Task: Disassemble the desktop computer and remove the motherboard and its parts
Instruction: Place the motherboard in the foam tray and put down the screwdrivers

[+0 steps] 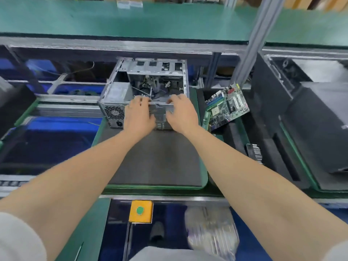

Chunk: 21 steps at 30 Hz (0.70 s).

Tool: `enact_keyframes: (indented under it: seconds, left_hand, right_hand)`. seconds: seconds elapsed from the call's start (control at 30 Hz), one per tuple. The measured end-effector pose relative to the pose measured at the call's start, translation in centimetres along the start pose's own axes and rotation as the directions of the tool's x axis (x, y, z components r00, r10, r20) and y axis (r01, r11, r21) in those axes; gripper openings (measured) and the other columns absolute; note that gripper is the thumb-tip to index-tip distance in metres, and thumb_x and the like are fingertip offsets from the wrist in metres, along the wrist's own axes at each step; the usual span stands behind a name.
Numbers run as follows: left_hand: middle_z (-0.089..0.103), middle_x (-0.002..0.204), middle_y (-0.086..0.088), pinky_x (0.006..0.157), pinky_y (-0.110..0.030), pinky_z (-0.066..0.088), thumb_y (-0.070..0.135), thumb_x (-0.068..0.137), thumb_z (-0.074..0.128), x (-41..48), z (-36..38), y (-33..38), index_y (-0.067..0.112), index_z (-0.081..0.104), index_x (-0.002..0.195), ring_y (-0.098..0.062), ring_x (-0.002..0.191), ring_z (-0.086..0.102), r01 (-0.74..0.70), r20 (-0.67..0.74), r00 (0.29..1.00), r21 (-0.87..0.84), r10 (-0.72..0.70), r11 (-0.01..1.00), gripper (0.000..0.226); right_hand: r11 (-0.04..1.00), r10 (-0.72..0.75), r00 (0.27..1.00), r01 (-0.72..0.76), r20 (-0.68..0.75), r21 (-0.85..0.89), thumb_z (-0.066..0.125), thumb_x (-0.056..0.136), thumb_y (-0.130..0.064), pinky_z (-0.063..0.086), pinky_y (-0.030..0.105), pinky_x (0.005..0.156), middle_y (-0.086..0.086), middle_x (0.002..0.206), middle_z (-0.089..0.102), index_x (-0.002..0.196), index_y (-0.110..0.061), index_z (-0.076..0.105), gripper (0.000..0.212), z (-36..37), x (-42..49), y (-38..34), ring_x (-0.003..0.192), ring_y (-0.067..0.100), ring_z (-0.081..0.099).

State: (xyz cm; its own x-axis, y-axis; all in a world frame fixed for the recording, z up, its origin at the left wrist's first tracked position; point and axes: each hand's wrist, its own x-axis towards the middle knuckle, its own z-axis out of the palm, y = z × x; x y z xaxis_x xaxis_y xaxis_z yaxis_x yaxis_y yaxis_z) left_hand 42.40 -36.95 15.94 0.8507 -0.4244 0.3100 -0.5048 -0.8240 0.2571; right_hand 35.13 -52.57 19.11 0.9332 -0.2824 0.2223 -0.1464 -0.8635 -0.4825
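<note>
Both arms reach forward over a dark grey rubber mat (156,159) that lies on the green tabletop (204,172). The open grey metal computer case (154,67) sits at the far end of the mat, open side up, directly under the hands.

The left hand (139,114) is on the case's near wall, fingers bent over the top rim, gripping it. The right hand (181,114) is just beside it on the same wall, fingers curled over the rim and thumb on the outer face, also gripping. The two hands are close together but not touching.

Loose white and blue wires (150,89) lie inside the case just beyond the fingertips. The grey boxy power supply (118,92) is still in the case, left of the left hand, with its fan grille facing the person.

The green motherboard (227,105) is out of the case, to the right of the right hand. It leans tilted in a black foam tray (232,129).

A yellow box with a green round button (140,211) sits near the person, below the mat and between the forearms. The rest is blurred.
</note>
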Motion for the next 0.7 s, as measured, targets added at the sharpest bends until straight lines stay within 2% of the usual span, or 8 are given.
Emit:
enact_keyframes:
  seconds: [0.07,0.13,0.27,0.37,0.47,0.6,0.7]
  left_hand:
    - [0.056,0.13,-0.013,0.103,-0.049,0.038,0.04,0.088,0.069,2.3,0.4,-1.8,0.012,0.053,0.135,-0.035,0.122,0.053,-0.02,0.024,1.0,0.048,0.019,0.999,0.057]
    - [0.06,0.121,-0.01,0.1,-0.047,0.039,0.054,0.091,0.064,4.1,0.7,-3.9,0.013,0.055,0.129,-0.033,0.116,0.056,-0.06,0.077,0.996,0.098,0.052,0.993,0.057]
    - [0.065,0.104,-0.003,0.092,-0.044,0.041,0.067,0.094,0.049,6.7,1.0,-7.5,0.017,0.058,0.118,-0.029,0.098,0.063,-0.17,0.159,0.976,0.139,0.147,0.976,0.055]
    - [0.055,0.086,0.004,0.088,-0.042,0.034,0.068,0.095,0.037,7.5,1.4,-8.4,0.017,0.057,0.106,-0.027,0.087,0.061,-0.241,0.199,0.958,0.165,0.207,0.957,0.055]
    - [0.049,0.087,0.006,0.091,-0.043,0.031,0.061,0.1,0.044,7.6,1.9,-8.6,0.017,0.054,0.105,-0.026,0.089,0.057,-0.223,0.184,0.962,0.108,0.201,0.969,0.045]
    - [0.054,0.092,0.005,0.093,-0.043,0.026,0.062,0.1,0.044,7.1,1.8,-8.1,0.019,0.053,0.107,-0.024,0.089,0.054,-0.184,0.211,0.964,0.08,0.164,0.98,0.045]
    - [0.057,0.093,0.005,0.093,-0.042,0.026,0.063,0.1,0.042,5.4,1.4,-7.7,0.02,0.053,0.108,-0.023,0.09,0.055,-0.184,0.211,0.964,0.094,0.161,0.979,0.046]
  right_hand:
    - [0.997,-0.032,0.999,0.033,0.024,-0.064,0.065,0.091,-0.023,0.049,0.041,0.094,0.005,0.133,0.055,0.13,-0.021,0.058,0.04,0.5,2.5,-0.2,0.118,0.028,0.056]
    - [0.99,-0.047,0.995,0.058,0.088,-0.125,0.066,0.091,-0.029,0.05,0.043,0.095,0.006,0.134,0.056,0.135,-0.022,0.055,0.046,1.4,4.8,-0.8,0.117,0.03,0.058]
    - [0.987,0.02,0.961,0.025,0.275,-0.158,0.065,0.092,-0.056,0.051,0.038,0.076,0.007,0.124,0.064,0.132,-0.027,0.056,0.05,4.1,8.2,-2.3,0.109,0.03,0.063]
    - [0.96,0.063,0.936,0.037,0.346,-0.278,0.054,0.092,-0.073,0.046,0.036,0.069,0.007,0.119,0.066,0.131,-0.023,0.058,0.063,5.8,9.5,-2.2,0.107,0.029,0.064]
    - [0.924,0.087,0.917,0.071,0.389,-0.375,0.062,0.09,-0.068,0.044,0.036,0.068,0.006,0.114,0.069,0.129,-0.02,0.058,0.062,6.2,9.9,-1.9,0.102,0.03,0.065]
    - [0.92,0.118,0.933,0.026,0.34,-0.391,0.067,0.091,-0.06,0.045,0.035,0.071,0.005,0.113,0.07,0.128,-0.021,0.061,0.054,6.4,9.2,-2.3,0.106,0.029,0.066]
    - [0.919,0.123,0.934,0.02,0.336,-0.393,0.068,0.09,-0.06,0.044,0.035,0.068,0.002,0.104,0.069,0.117,-0.023,0.063,0.046,6.4,7.7,-2.7,0.1,0.028,0.067]
